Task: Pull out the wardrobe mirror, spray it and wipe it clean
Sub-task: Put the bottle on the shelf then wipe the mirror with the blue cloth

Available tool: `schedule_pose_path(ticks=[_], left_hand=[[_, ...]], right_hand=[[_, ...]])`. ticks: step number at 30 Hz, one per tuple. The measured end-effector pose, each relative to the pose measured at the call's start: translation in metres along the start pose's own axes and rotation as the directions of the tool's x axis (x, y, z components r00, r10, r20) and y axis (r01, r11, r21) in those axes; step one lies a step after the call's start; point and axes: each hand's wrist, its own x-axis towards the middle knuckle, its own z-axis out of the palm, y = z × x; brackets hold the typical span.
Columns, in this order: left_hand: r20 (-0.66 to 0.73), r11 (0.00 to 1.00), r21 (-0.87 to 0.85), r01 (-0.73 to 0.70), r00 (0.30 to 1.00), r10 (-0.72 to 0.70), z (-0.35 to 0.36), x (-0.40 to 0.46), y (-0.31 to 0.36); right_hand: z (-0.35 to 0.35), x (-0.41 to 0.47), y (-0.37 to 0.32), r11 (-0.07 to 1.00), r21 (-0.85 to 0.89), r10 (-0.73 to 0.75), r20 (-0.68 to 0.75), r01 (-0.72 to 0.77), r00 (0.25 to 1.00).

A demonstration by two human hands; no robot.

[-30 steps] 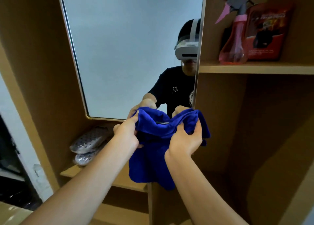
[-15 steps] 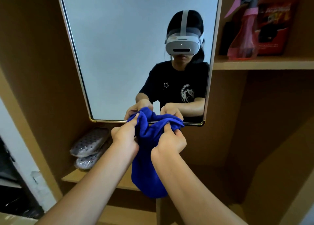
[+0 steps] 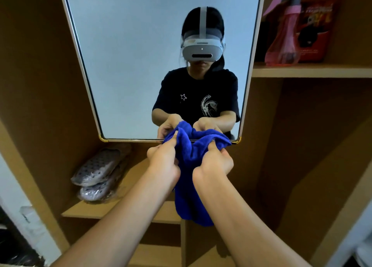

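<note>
Solid royal-blue cloth (image 3: 191,178), translucent pink spray bottle (image 3: 285,41), gold-cornered mirror (image 3: 141,65).

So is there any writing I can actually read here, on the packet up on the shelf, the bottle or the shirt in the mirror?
Nothing can be read for certain.
Red packet on the shelf: yellow lettering near the top and a small pale line lower down, both too blurred to read.
Pink spray bottle: no label visible.
Black T-shirt reflected in the mirror: only a small star outline and a white creature-like graphic, no words.
Blue cloth: no tag or print showing.
</note>
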Motion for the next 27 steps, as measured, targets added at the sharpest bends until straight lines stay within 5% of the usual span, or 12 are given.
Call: schedule_pose_path(ticks=[6,27], left_hand=[[0.004,0.999,-0.039,0.035,0.999,-0.035,-0.018,-0.004,0.021],[-0.256,0.968,-0.014,-0.249,0.937,0.237,-0.106,0.065,0.091]], right_hand=[[0.019,-0.014,0.015,0.996,-0.054,0.066,0.023,-0.064,0.998],[0.095,-0.047,0.120,0.998,-0.049,0.058,0.218,-0.048,0.974]])
